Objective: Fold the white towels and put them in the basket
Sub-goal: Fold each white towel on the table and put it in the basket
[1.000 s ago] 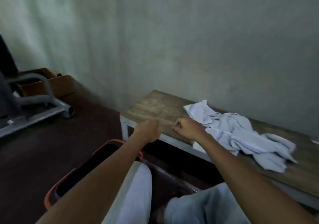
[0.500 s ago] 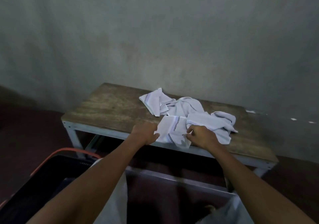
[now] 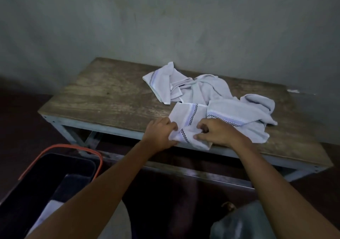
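Several crumpled white towels (image 3: pixel 206 91) with checkered blue stripes lie on the right half of a wooden table (image 3: pixel 103 98). The nearest towel (image 3: pixel 185 117) hangs over the table's front edge. My left hand (image 3: pixel 159 134) pinches its near left corner and my right hand (image 3: pixel 217 132) pinches the cloth just to the right, both closed on it. A dark basket (image 3: pixel 62 147) with an orange rim stands on the floor at lower left, with something pale inside.
A plain grey wall rises right behind the table. The table has a grey metal frame (image 3: pixel 114 131) with a low crossbar. Dark floor lies left of the table. My knees show at the bottom of the view.
The view swung right from the floor and basket toward the table. Both hands went from empty fists at the table's edge to gripping the nearest towel and bunching its near edge.
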A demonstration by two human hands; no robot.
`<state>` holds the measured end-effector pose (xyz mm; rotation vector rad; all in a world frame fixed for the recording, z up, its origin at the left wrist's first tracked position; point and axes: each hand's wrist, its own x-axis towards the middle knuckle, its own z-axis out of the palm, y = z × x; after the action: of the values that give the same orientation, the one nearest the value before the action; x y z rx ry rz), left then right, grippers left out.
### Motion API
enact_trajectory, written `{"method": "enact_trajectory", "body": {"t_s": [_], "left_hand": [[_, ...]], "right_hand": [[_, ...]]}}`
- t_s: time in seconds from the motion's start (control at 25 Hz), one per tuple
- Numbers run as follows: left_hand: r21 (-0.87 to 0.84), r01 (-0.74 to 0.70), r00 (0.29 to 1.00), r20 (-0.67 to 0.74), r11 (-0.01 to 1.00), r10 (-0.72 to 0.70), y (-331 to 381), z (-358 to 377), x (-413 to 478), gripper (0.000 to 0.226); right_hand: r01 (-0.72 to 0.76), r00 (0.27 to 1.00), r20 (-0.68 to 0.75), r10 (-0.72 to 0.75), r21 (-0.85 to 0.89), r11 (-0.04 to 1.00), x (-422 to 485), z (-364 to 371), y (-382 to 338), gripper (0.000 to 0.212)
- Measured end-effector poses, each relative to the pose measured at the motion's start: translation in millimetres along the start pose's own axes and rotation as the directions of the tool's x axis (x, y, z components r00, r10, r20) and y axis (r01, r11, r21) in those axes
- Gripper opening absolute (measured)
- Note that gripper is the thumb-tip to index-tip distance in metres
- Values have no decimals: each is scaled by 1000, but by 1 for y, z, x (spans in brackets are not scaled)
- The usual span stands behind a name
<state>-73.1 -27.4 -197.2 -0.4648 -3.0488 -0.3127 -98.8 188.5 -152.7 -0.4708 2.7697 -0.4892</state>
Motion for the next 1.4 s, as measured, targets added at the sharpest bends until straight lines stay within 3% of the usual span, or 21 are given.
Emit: {"method": "enact_trajectory", "body": {"t_s": [0.16,0.24,0.36,0.52,0.72,0.92,1.04,1.16,1.28,1.4], "left_hand": [[-57,132,981,147,990,-123,11,-5,-8,63],[-105,205,965,191,973,-182,17,-13,-5,52],[-203,229,972,104,952,-212,12,-15,13,32],[-218,78,996,-20,973,-84,-1,-10,65,30],[-63,31,998,56,998,-27,-5,-2,119,44],[67,26,1000,1,997,-26,-10,3,128,28],[54,27,999,-36,998,-25,-7,-9,124,23],[-50,36,996,-74,998,-40,-11,-46,114,17],[-134,31,990,-131,990,-49,-17,-105,99,16],[-163,-49,970,-243,985,8,-15,-176,81,16]], "right_hand": [[-56,997,-50,55,-26,998,-5,9,-6,34],[-64,992,-115,54,-82,995,-4,14,-14,35],[-93,952,-305,17,-235,968,10,7,-19,33],[-132,900,-432,-51,-384,914,52,-14,-12,25],[-156,930,-365,-45,-503,850,87,-15,9,28],[-157,950,-312,-16,-522,838,97,-16,19,26],[-131,952,-306,-27,-486,864,94,-24,16,20],[-12,960,-275,-62,-260,966,80,-47,9,9],[57,968,-244,-65,-43,997,57,-84,-12,12],[68,971,-223,-82,-70,995,28,-134,-42,11]]}}
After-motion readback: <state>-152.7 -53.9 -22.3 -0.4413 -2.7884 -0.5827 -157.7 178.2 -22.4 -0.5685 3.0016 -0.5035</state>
